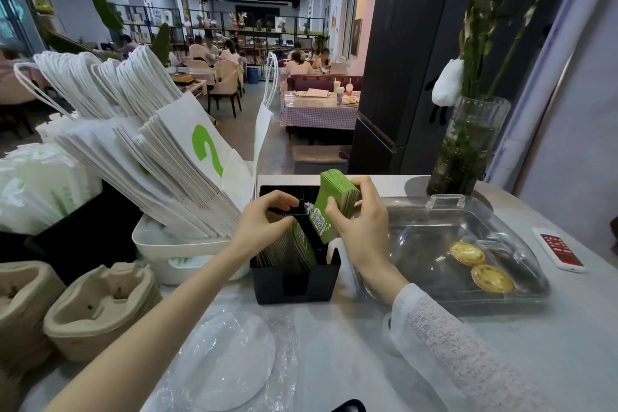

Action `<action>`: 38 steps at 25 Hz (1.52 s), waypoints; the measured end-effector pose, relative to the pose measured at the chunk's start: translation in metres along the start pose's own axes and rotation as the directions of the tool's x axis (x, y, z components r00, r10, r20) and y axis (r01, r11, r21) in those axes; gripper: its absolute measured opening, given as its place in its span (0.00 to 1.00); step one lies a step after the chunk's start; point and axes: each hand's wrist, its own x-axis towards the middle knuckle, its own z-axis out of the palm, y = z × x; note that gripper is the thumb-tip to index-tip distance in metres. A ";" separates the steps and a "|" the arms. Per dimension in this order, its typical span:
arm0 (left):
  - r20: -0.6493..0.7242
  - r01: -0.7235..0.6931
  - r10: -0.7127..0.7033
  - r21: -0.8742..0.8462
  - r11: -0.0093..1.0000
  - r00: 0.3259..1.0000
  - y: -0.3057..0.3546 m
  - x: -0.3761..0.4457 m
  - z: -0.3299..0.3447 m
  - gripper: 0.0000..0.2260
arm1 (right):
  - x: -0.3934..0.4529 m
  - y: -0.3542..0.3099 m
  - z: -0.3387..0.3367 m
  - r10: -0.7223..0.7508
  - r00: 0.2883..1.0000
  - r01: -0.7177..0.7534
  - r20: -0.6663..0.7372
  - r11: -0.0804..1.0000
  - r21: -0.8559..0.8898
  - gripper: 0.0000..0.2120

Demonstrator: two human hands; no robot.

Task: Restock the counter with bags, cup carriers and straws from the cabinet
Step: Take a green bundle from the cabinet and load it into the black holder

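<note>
While your right hand (pixel 359 231) grips a thick stack of green cards (pixel 334 202), thumb on its near face and fingers curled over the far edge, the stack hangs tilted just above the black holder (pixel 294 278). Your left hand (pixel 264 222) reaches into that holder from its left side, fingers curled over the tops of the green cards already standing (pixel 294 244) inside and pressing them leftward. Left of this hand, white paper bags (pixel 167 157) with green print lean packed in a white tub (pixel 174 251). Nearer you and further left, two piles of pulp cup carriers (pixel 100 308) sit on the surface (pixel 334 361). Right of your right hand, a clear domed cover (pixel 468 244) holds two egg tarts (pixel 481 264), with a red-and-white phone (pixel 561 249) beyond it.
</note>
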 end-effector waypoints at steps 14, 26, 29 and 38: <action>0.078 -0.134 0.109 0.598 0.790 0.991 -0.017 -0.014 0.009 0.25 | -0.009 0.021 0.040 0.047 0.954 0.082 0.295 0.909 -0.409 0.14; 0.071 -0.085 0.051 0.658 0.748 0.996 -0.011 -0.015 0.008 0.31 | -0.001 0.021 0.055 0.258 0.838 0.041 0.481 0.849 -0.527 0.30; 0.088 -0.093 0.048 0.638 0.765 0.995 -0.009 -0.016 0.009 0.30 | -0.001 0.022 0.054 0.283 0.822 -0.001 0.495 0.869 -0.495 0.36; 0.106 -0.110 0.057 0.605 0.788 0.993 -0.010 -0.016 0.010 0.32 | 0.000 0.017 0.044 0.319 0.757 -0.054 0.570 0.900 -0.432 0.39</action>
